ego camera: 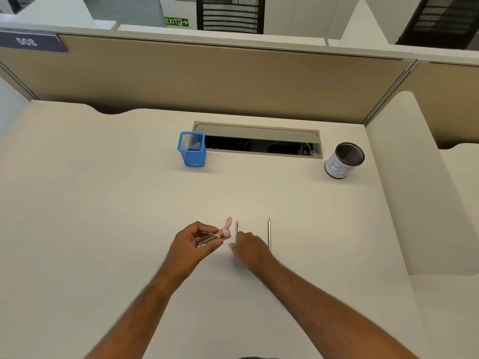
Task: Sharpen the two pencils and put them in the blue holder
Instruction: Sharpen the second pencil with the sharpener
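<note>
My left hand (195, 239) holds a clear sharpener with a pink cap (215, 235), its lid flipped open toward the right. Two pencils lie side by side on the white desk, tips pointing away from me. My right hand (250, 248) rests over the lower end of the left pencil (236, 229), fingers curled on it; whether it is lifted I cannot tell. The right pencil (269, 233) lies untouched just beyond my right hand. The blue mesh holder (191, 150) stands upright farther back, left of centre.
A black mesh cup with a white paper label (343, 160) stands at the back right. An open cable slot (259, 142) runs along the desk's rear beside the blue holder. A beige partition (207, 79) closes the back; a white divider (414, 190) bounds the right side.
</note>
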